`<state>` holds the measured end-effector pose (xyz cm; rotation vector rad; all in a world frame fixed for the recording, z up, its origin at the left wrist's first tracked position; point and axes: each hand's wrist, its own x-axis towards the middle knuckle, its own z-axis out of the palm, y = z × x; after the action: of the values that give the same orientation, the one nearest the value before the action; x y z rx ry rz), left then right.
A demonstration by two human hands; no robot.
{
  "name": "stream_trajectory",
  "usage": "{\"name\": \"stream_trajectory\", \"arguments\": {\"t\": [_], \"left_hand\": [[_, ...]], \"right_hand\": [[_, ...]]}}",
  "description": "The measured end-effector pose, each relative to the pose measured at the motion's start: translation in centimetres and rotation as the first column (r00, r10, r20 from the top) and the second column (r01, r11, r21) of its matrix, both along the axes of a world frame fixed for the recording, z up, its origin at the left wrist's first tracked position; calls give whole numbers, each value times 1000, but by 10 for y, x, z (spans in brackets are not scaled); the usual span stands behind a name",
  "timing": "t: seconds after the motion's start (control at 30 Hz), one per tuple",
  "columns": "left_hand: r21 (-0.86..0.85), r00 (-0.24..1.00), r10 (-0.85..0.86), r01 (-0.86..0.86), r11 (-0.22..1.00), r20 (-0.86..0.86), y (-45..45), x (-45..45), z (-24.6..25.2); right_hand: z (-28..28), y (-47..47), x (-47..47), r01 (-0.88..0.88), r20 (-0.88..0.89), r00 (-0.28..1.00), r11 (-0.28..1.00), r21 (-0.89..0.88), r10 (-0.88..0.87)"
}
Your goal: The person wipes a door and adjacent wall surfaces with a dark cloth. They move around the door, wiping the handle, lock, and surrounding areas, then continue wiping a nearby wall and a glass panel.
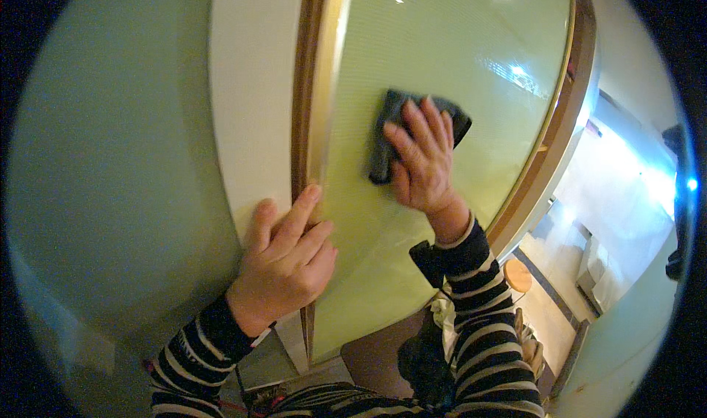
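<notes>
A dark folded cloth [386, 136] lies against a pale green, glossy ribbed panel [397, 252] in a gold-coloured frame. My right hand [422, 161] presses it there, fingers spread over the cloth and the thumb near its lower edge. To the left, my left hand [290, 258] rests at the panel's frame [326, 86], its index fingertip on the gold-coloured edge and its thumb over the cream strip [254, 97]. Nothing shows in the left hand, whose fingers are apart. Both sleeves are striped black and light.
A grey-green surface [121, 142] fills the left side. Brown framing [558, 114] runs along the panel's right edge. Lower right, a round orange-topped stool [517, 275] stands on the floor, with crumpled fabric [443, 318] nearer my right arm. Bright light comes from the far right.
</notes>
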<state>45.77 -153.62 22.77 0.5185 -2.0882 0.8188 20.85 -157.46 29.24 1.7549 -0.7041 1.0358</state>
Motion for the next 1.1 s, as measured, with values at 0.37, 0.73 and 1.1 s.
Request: {"name": "stream_trajectory", "arguments": {"t": [0.37,0.73,1.1], "left_hand": [[-49,989,147,-147,988,-16,7,-4,4],[-89,952,297,-289,953,81,9,-3,0],[-145,926,355,-337,930,126,6,-3,-1]], "right_hand": [[98,-28,-105,-7,126,991,961,-275,43],[130,-58,-274,36,342,937,951,-307,75],[101,-90,-443,204,718,693,974,-103,-69]]}}
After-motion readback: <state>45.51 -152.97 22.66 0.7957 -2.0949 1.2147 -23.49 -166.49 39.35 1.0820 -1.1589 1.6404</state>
